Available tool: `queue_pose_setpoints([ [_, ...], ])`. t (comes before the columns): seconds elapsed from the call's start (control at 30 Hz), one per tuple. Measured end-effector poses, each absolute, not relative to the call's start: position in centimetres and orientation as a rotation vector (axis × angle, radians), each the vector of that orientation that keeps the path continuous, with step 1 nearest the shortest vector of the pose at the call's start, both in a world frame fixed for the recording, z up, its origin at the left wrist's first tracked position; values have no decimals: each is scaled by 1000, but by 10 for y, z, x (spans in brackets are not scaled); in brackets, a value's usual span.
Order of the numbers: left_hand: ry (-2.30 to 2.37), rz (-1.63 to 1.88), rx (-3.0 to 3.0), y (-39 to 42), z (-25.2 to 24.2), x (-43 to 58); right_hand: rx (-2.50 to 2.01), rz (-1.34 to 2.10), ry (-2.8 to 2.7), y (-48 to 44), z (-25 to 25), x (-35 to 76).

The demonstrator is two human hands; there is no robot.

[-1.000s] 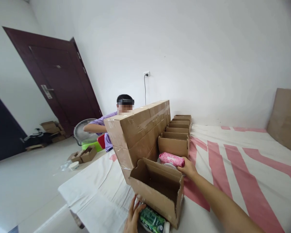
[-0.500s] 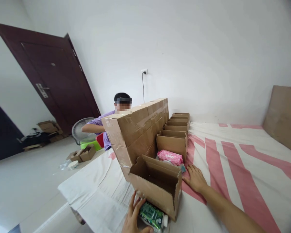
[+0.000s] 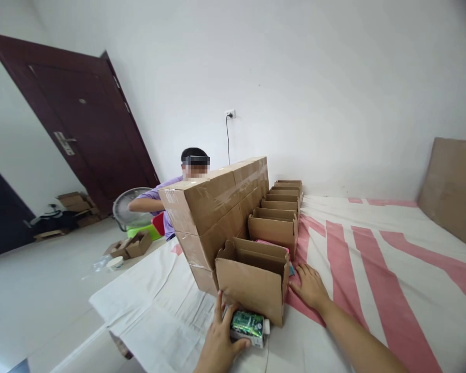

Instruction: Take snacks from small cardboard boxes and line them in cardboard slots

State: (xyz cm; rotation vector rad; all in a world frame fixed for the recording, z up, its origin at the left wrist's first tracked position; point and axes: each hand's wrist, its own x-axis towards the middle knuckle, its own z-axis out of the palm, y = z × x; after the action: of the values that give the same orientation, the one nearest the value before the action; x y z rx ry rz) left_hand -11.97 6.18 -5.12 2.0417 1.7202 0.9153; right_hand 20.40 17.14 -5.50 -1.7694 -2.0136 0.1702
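Head view.

A: State of the fingers?

B: Left hand point(image 3: 219, 344): fingers point(image 3: 219, 308) clamped round a small green printed carton with white cap point(image 3: 248, 327). It lies on the pink-striped white sheet point(image 3: 373, 269), against the front wall of the open brown cardboard box point(image 3: 252, 282). Right hand point(image 3: 309, 285): flat on the sheet, fingers apart, just beside the box.

A: Handling?

B: My judgement: grip the carton's sides squarely, keep the cap free, and brace the light box against tipping. The carton print is not legible.

We logged 2 items. L hand point(image 3: 217, 344): bare, seen to wrist only. R hand point(image 3: 309, 286): bare, w/ forearm point(image 3: 357, 336), also bare, seen approx. to elbow.
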Motion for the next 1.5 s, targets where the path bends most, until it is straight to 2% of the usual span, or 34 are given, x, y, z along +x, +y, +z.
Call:
queue_pose_setpoints([
  [0.13,1734,866,2021,75,-31,-106,-1793,141,-2032,172,-56,204],
  [0.27,1765,870,2013,87,-33,-102,-1807,116,-2034,173,-56,205],
  [0.5,1826,1156,2101,87,-61,-104,-1806,110,-2035,172,-53,203],
  [0.67,1936,1273,2282,80,-62,-100,-1810,88,-2042,171,-53,204],
  [0.87,1530,1176,2545,76,-55,-93,-1803,78,-2050,171,-54,204],
  [1.5,1604,1177,2333,78,-62,-92,-1814,76,-2044,168,-53,204],
])
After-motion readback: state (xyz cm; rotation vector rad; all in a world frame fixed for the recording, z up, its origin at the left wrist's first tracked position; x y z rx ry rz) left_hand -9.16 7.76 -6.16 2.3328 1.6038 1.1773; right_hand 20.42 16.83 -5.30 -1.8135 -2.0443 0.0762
